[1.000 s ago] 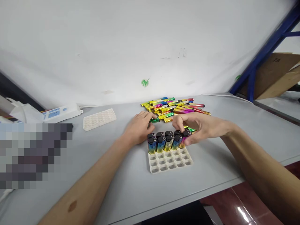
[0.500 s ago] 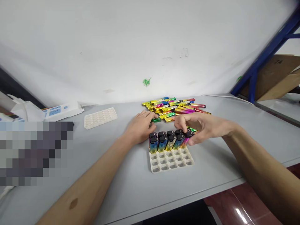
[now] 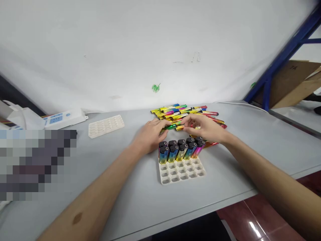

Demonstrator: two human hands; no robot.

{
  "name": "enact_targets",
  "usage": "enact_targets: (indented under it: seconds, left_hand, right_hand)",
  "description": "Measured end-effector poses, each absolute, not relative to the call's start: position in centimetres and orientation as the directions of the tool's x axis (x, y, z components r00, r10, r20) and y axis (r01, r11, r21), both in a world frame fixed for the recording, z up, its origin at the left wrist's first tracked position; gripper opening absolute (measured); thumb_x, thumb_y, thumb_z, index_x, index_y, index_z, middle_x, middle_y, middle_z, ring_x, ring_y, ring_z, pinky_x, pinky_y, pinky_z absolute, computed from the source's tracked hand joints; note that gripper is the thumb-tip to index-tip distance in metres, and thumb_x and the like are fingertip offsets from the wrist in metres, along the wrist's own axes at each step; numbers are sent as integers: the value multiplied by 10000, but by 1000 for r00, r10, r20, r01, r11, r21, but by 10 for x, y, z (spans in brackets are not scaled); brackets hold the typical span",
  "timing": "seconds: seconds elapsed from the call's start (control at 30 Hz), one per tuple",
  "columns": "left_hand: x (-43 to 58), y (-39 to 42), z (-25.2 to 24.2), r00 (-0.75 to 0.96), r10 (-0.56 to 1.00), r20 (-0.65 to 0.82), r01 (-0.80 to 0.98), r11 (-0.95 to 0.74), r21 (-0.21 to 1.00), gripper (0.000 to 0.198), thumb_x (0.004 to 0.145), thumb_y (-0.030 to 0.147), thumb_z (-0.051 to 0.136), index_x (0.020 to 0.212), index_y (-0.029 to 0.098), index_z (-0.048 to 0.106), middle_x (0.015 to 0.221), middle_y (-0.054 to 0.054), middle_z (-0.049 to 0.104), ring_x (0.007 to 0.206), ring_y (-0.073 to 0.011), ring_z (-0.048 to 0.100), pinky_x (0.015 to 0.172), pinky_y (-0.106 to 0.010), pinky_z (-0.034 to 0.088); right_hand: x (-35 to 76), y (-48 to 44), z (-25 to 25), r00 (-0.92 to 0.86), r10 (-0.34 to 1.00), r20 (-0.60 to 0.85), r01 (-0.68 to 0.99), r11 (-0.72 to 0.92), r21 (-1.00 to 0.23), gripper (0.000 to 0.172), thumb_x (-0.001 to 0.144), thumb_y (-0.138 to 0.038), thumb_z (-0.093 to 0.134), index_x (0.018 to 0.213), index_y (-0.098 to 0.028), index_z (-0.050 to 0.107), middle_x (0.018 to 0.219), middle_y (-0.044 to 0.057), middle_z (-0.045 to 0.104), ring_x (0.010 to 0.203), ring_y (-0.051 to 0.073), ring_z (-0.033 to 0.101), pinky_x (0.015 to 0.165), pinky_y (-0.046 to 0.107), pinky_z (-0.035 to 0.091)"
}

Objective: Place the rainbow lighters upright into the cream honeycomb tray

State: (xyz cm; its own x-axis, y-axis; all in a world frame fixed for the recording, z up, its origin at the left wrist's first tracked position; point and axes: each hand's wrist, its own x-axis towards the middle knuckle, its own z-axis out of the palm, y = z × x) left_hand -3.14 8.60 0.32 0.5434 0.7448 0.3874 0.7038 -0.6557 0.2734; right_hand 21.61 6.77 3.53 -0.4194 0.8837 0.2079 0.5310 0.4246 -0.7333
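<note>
My left hand (image 3: 151,134) rests on the table, closed with thumb and fingers around a green metallic lighter (image 3: 171,127). My right hand (image 3: 204,127) is over the near side of a pile of shiny lighters (image 3: 173,113), thumb and index finger apart beside a gold lighter (image 3: 179,128). Some lighters beneath its palm are partly hidden. Just in front of both hands is a white tray (image 3: 183,172) with oval holes. Its two far rows hold several upright lighters (image 3: 182,152) with black tops; the nearer rows hold none.
A second white tray (image 3: 106,126) lies on the grey table at the left. Behind it stands a white power strip (image 3: 64,117) with a cable. A white wall (image 3: 125,50) closes off the back. A blue metal frame (image 3: 281,63) and cardboard boxes (image 3: 293,82) are at the right.
My right hand has let go of a lighter in the tray's far right corner and moved back and slightly left to the pile. My left hand stays on the green lighter.
</note>
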Motion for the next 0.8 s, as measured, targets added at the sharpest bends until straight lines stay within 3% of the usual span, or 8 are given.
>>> enact_targets:
  seconds: [0.17,0.33,0.47,0.6,0.7,0.8]
  left_hand:
    - [-31,87,-1,562,678,474,647,-717,259,181,984,328,574,1152,269,607,1120,0,748,1029,-200,673,915,-374,482]
    - [-31,87,-1,554,670,495,626,-727,283,179,999,359,559,1158,282,589,1113,34,773,1013,-176,698,900,-361,465]
    - [-29,83,3,540,696,473,655,-701,284,152,1025,322,481,1093,266,605,1068,29,768,987,-180,683,903,-374,463]
    - [-29,83,3,577,701,419,675,-698,238,223,1012,335,480,1177,261,608,1190,-30,720,1147,-226,594,970,-401,468]
    - [-31,85,0,652,669,356,653,-735,183,381,1002,239,427,1365,290,533,1432,-28,597,1313,-252,470,1054,-438,439]
    - [-33,87,0,707,672,220,662,-739,130,616,918,134,463,1491,356,424,1617,11,402,1440,-303,329,1113,-491,398]
  right_hand:
    - [207,73,22,-428,824,372,535,563,-631,250,854,-438,719,990,-236,663,908,33,639,845,200,592,763,364,474]
    - [201,74,19,-336,822,460,415,567,-711,246,854,-467,727,888,-233,661,927,34,648,832,184,584,751,365,472]
    - [200,72,20,-231,880,416,309,472,-826,255,880,-445,706,913,-208,617,899,31,650,786,151,588,728,336,476]
    - [200,73,22,-107,925,366,221,381,-898,288,917,-490,649,940,-229,531,807,-10,597,653,113,559,612,285,473]
    - [200,74,25,-28,964,263,81,265,-961,320,926,-540,610,944,-266,446,760,-50,532,488,76,447,439,228,345]
    - [201,74,32,32,988,152,12,152,-988,349,924,-554,596,866,-250,436,681,-57,479,429,54,301,400,220,195]
